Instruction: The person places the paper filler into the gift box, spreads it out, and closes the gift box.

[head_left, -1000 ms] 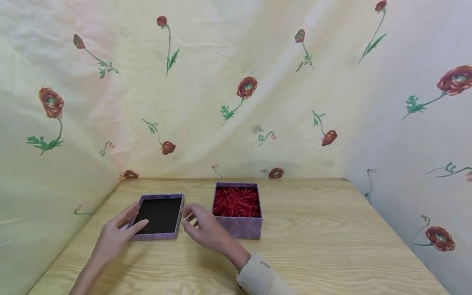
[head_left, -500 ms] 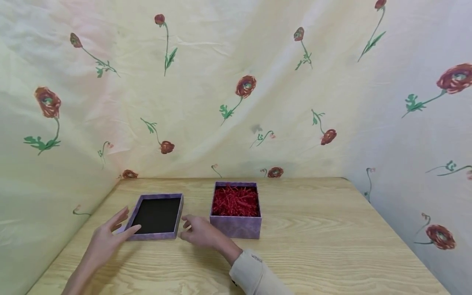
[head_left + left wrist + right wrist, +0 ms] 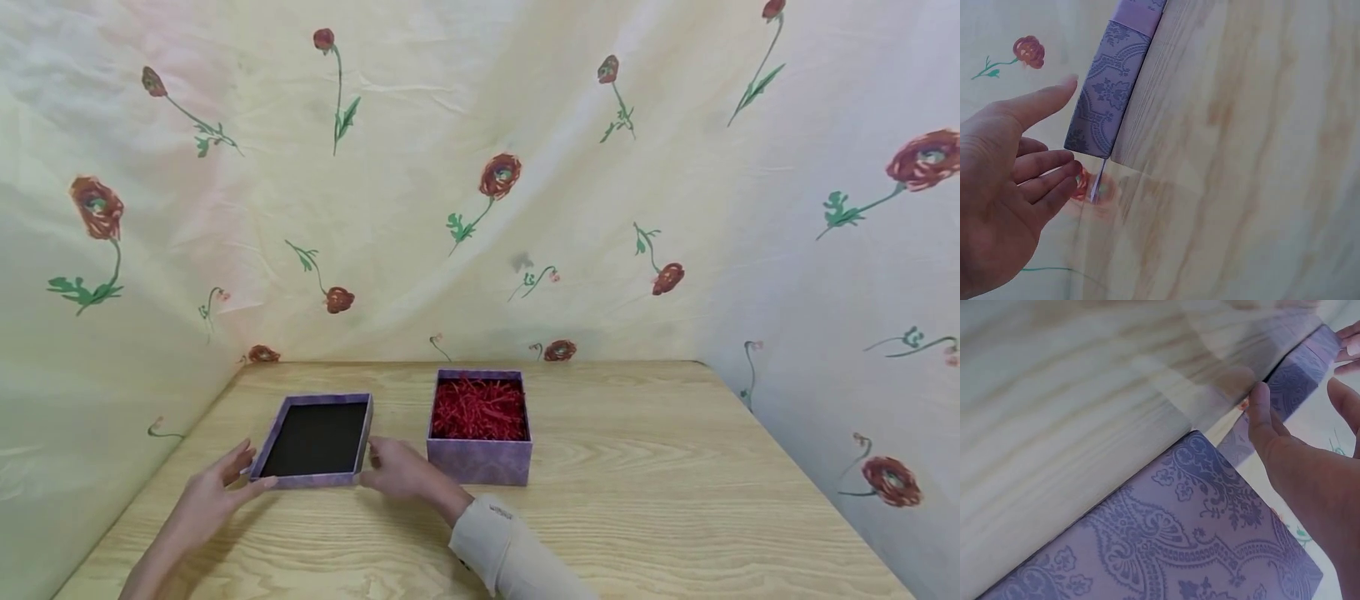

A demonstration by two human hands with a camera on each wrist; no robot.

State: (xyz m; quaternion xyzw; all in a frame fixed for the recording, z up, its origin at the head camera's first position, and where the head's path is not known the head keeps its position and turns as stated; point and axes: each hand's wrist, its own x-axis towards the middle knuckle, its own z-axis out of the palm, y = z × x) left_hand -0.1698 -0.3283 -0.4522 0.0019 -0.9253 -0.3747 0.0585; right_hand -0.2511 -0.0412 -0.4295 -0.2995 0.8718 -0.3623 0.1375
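A shallow purple box lid (image 3: 315,481) lies on the table, its black inside facing up. My left hand (image 3: 210,496) is at its front left corner, thumb by the front edge and fingers by the left side. In the left wrist view, the fingers (image 3: 1047,178) are extended beside the patterned lid side (image 3: 1107,94). My right hand (image 3: 401,471) is at the lid's front right corner, fingertips by its right side; whether they touch cannot be told. To the right stands a deeper purple box (image 3: 480,462), holding red shredded paper (image 3: 480,408).
Both box parts stand on a wood-grain table (image 3: 652,492). Cream cloth printed with red flowers (image 3: 420,208) hangs behind and at both sides. A lilac ribbon band (image 3: 1138,15) crosses the lid's side, and a thin pale strip (image 3: 1096,184) sticks out beneath its corner.
My left hand has drawn back from over the lid's left side toward its front left corner. My right hand has moved down and left toward the lid's front right corner. The deeper box stays put.
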